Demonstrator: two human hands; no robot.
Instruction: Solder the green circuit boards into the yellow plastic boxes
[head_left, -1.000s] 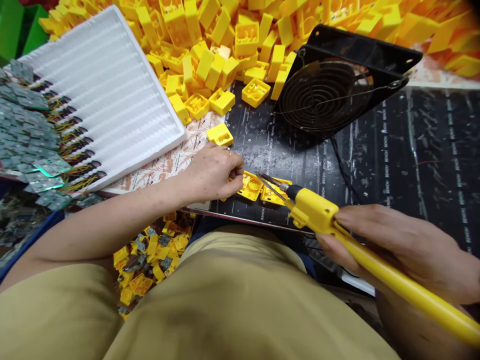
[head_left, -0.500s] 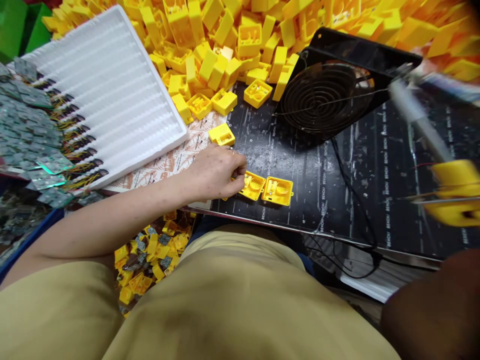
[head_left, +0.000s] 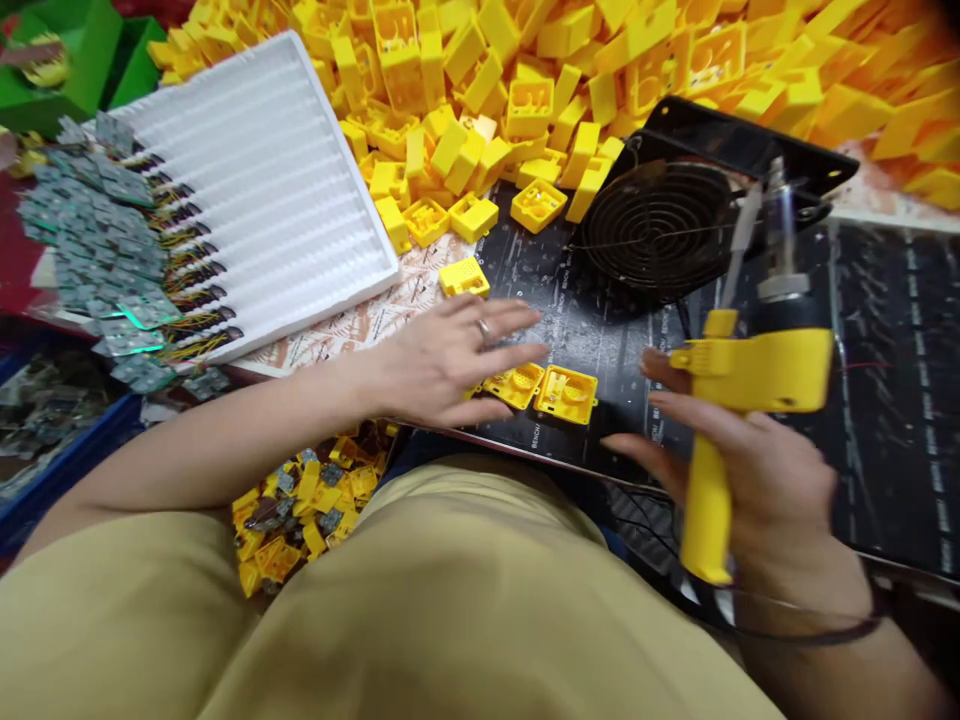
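Observation:
My left hand [head_left: 450,360] is open, fingers spread, above the near part of the black bench mat. Beneath its fingertips lies an open yellow plastic case half [head_left: 517,385], partly covered by the hand. Beside it to the right is another open yellow case half [head_left: 568,394]; a yellow case [head_left: 463,277] with small holes sits just beyond the hand. My right hand [head_left: 772,470] holds a yellow hot glue gun [head_left: 765,370], its handle across the hand and its nozzle end pointing away from me. Several right fingers stretch out leftward past the handle.
A black fan [head_left: 652,230] stands in front of a large heap of yellow cases [head_left: 465,90]. At the left, a white ridged foam tray [head_left: 277,180] carries wired circuit boards [head_left: 112,240]. Below the bench edge are more yellow parts [head_left: 307,500]. Green bins [head_left: 82,70] stand back left.
My left hand has gone from bunched fingers to spread ones. The glue gun has swung from the far right toward the middle, and my right hand has come into view with it.

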